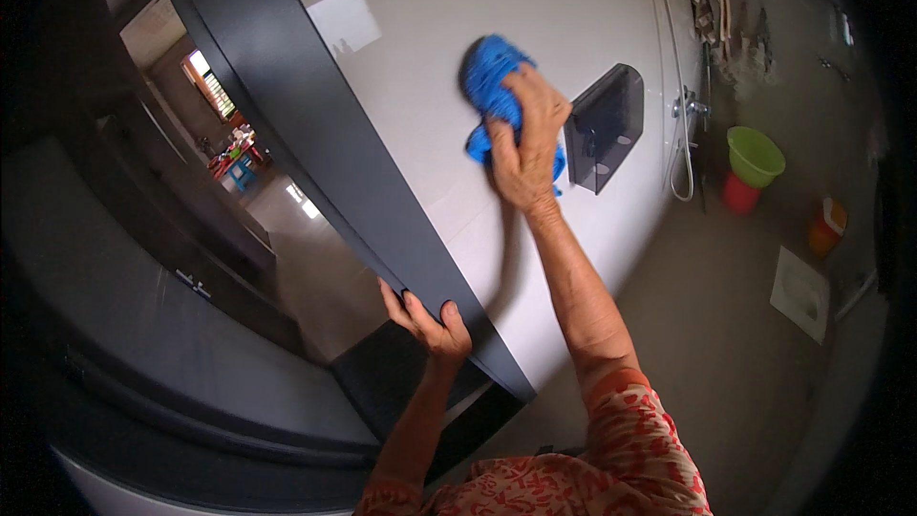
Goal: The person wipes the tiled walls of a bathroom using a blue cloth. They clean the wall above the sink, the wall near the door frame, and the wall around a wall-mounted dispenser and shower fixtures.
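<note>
Fingers and palm partly hide a blue cleaning cloth (492,72) bunched in the right hand (530,139) against the pale wall (435,167), between door frame (330,134) and smoky rack (611,119), its contents indistinct. The left hand (430,330), loosely spread, touches the frame. A green basin (755,161) tops a red bucket (741,196).

Bathroom floor (712,373), greyish brown: one red bucket (740,194) topped by a lime-green basin (756,157), one orange bin (824,234) with whitish lid, one white squat pan (800,294) set into the surface. Farther room's floor (310,248), pale, glossy: one blue stool (243,172), one cluttered table (227,163). Wall-mounted shelf (619,115), smoky, translucent: interior indistinct.
</note>
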The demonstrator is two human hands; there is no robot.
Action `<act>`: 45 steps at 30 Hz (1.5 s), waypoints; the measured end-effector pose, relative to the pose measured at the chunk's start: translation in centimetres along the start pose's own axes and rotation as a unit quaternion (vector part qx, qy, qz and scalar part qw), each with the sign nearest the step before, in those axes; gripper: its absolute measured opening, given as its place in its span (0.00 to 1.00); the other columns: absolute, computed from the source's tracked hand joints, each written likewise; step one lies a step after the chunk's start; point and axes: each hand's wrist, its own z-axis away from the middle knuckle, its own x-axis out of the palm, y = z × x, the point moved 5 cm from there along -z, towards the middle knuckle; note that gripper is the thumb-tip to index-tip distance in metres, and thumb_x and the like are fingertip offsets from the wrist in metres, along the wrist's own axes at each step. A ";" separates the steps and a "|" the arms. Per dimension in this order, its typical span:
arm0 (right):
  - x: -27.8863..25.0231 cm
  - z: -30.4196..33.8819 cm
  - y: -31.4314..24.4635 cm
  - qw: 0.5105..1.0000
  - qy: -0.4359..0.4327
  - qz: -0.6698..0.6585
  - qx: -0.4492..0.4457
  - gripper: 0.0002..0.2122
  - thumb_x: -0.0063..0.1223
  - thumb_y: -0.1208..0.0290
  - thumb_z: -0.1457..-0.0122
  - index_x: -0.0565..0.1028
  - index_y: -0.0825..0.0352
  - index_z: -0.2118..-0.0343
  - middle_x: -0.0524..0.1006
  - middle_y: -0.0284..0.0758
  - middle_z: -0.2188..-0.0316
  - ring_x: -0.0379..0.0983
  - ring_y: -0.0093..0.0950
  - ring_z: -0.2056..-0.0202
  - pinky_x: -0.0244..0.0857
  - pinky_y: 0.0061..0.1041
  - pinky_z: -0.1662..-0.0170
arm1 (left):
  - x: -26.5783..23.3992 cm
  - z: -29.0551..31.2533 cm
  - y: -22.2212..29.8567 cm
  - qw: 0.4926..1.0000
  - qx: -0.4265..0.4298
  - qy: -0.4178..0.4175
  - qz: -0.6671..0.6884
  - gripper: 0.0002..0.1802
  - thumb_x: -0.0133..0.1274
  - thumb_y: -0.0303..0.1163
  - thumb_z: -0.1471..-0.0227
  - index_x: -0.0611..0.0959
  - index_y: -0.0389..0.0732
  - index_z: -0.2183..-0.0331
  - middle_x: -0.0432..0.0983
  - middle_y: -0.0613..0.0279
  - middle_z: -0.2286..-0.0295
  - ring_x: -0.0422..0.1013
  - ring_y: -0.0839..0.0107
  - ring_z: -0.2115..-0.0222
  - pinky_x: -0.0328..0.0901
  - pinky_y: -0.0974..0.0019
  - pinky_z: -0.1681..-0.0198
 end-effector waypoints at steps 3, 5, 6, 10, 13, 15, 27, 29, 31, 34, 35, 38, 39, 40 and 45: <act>0.0 -1.4 2.1 0.999 0.043 0.007 0.027 0.19 0.48 0.74 0.54 0.68 0.63 0.55 0.66 0.41 0.52 0.58 0.38 0.51 0.45 0.34 0.46 | -0.3 0.2 0.0 1.000 -0.002 -0.003 -0.008 0.30 0.38 0.28 0.46 0.50 0.37 0.43 0.38 0.27 0.45 0.45 0.36 0.45 0.46 0.40 0.46; 0.1 -2.1 3.0 0.998 0.041 0.000 0.044 0.20 0.48 0.73 0.53 0.67 0.62 0.53 0.66 0.40 0.51 0.57 0.38 0.50 0.45 0.33 0.46 | -0.2 0.4 -0.1 1.000 -0.001 -0.001 -0.004 0.31 0.38 0.27 0.47 0.50 0.38 0.43 0.38 0.27 0.45 0.45 0.36 0.45 0.46 0.40 0.46; 0.2 -2.1 3.0 0.998 0.043 -0.008 0.055 0.20 0.48 0.73 0.52 0.68 0.61 0.53 0.66 0.40 0.51 0.57 0.37 0.50 0.44 0.33 0.46 | -0.1 0.4 -0.1 1.000 -0.001 0.001 0.000 0.31 0.38 0.27 0.47 0.50 0.38 0.43 0.38 0.28 0.45 0.45 0.36 0.45 0.46 0.40 0.46; 0.2 -1.1 1.1 0.999 0.020 -0.002 0.044 0.19 0.47 0.74 0.52 0.69 0.59 0.54 0.65 0.39 0.50 0.56 0.35 0.50 0.42 0.34 0.46 | 0.0 -0.2 0.6 1.000 -0.003 -0.002 -0.014 0.31 0.37 0.28 0.46 0.50 0.41 0.42 0.39 0.29 0.45 0.46 0.37 0.45 0.47 0.41 0.46; 0.7 0.6 -1.7 0.999 -0.035 -0.009 -0.002 0.17 0.45 0.72 0.52 0.71 0.60 0.57 0.64 0.40 0.49 0.56 0.36 0.50 0.41 0.35 0.46 | 0.0 -0.3 0.5 0.999 0.017 -0.013 -0.039 0.33 0.37 0.30 0.45 0.46 0.37 0.41 0.36 0.33 0.44 0.45 0.42 0.45 0.49 0.44 0.46; 0.6 2.1 -3.9 0.997 -0.070 -0.030 0.001 0.17 0.45 0.70 0.53 0.71 0.59 0.57 0.64 0.41 0.50 0.56 0.35 0.48 0.40 0.36 0.46 | -0.1 -0.4 0.6 0.999 -0.001 0.000 -0.043 0.31 0.38 0.34 0.44 0.49 0.40 0.42 0.38 0.32 0.44 0.46 0.39 0.45 0.49 0.42 0.47; -1.0 11.2 -4.5 0.988 -0.103 -0.036 0.106 0.19 0.45 0.78 0.56 0.67 0.60 0.57 0.61 0.41 0.50 0.54 0.39 0.54 0.44 0.37 0.49 | 0.2 -0.2 0.3 0.999 -0.002 0.005 -0.045 0.31 0.37 0.40 0.42 0.49 0.40 0.41 0.38 0.34 0.44 0.45 0.41 0.44 0.48 0.42 0.46; -0.8 10.6 -2.8 0.991 -0.049 0.018 0.125 0.20 0.45 0.79 0.57 0.66 0.61 0.56 0.61 0.42 0.50 0.54 0.40 0.53 0.44 0.38 0.48 | -0.1 0.0 0.0 0.999 -0.004 0.008 -0.047 0.34 0.38 0.42 0.42 0.49 0.35 0.42 0.38 0.34 0.44 0.43 0.44 0.44 0.43 0.44 0.44; -1.2 11.1 -0.7 0.986 0.003 0.053 0.160 0.21 0.45 0.79 0.56 0.65 0.62 0.55 0.60 0.44 0.50 0.54 0.41 0.51 0.43 0.39 0.47 | 0.2 0.2 0.0 0.999 -0.008 0.007 -0.044 0.34 0.38 0.42 0.42 0.48 0.34 0.42 0.38 0.34 0.44 0.43 0.44 0.44 0.42 0.44 0.44; -2.4 13.9 1.9 0.967 0.033 0.068 0.245 0.22 0.43 0.78 0.51 0.62 0.64 0.50 0.59 0.47 0.48 0.52 0.44 0.48 0.42 0.40 0.44 | 0.2 0.2 0.3 0.998 -0.008 0.001 -0.054 0.32 0.38 0.39 0.42 0.48 0.39 0.41 0.36 0.33 0.44 0.44 0.42 0.44 0.47 0.44 0.46; -2.7 15.1 2.5 0.958 0.041 0.070 0.273 0.22 0.42 0.78 0.50 0.61 0.65 0.49 0.58 0.47 0.48 0.51 0.44 0.48 0.41 0.40 0.44 | 0.1 0.1 0.3 0.998 -0.004 0.000 -0.061 0.31 0.37 0.38 0.42 0.48 0.42 0.41 0.36 0.33 0.44 0.44 0.41 0.44 0.49 0.43 0.47; -3.7 20.2 4.2 0.920 0.026 0.076 0.384 0.22 0.39 0.74 0.43 0.55 0.66 0.44 0.55 0.46 0.45 0.48 0.41 0.47 0.40 0.37 0.43 | 0.0 0.1 0.3 0.999 -0.005 -0.008 -0.051 0.31 0.37 0.36 0.42 0.48 0.41 0.41 0.35 0.33 0.44 0.43 0.41 0.44 0.48 0.43 0.47; -4.0 21.6 4.1 0.903 0.008 0.065 0.424 0.22 0.39 0.72 0.42 0.54 0.65 0.44 0.55 0.46 0.46 0.49 0.41 0.47 0.40 0.37 0.43 | 0.0 0.1 0.2 0.999 -0.006 -0.009 -0.047 0.31 0.37 0.36 0.42 0.48 0.41 0.41 0.35 0.33 0.44 0.43 0.41 0.44 0.48 0.43 0.47; -4.3 22.1 3.3 0.899 -0.004 0.044 0.435 0.22 0.39 0.71 0.41 0.54 0.66 0.44 0.55 0.46 0.46 0.49 0.41 0.47 0.40 0.36 0.43 | 0.2 0.2 -0.1 0.999 -0.014 -0.008 -0.028 0.34 0.37 0.41 0.42 0.47 0.34 0.42 0.36 0.34 0.44 0.42 0.44 0.43 0.41 0.44 0.43; -3.4 22.3 -3.0 0.929 -0.050 -0.045 0.365 0.17 0.43 0.67 0.43 0.60 0.61 0.50 0.54 0.46 0.48 0.48 0.44 0.47 0.39 0.42 0.43 | 0.2 -0.5 0.2 1.000 0.006 -0.021 -0.021 0.32 0.36 0.39 0.42 0.46 0.40 0.41 0.34 0.35 0.43 0.41 0.44 0.43 0.44 0.43 0.45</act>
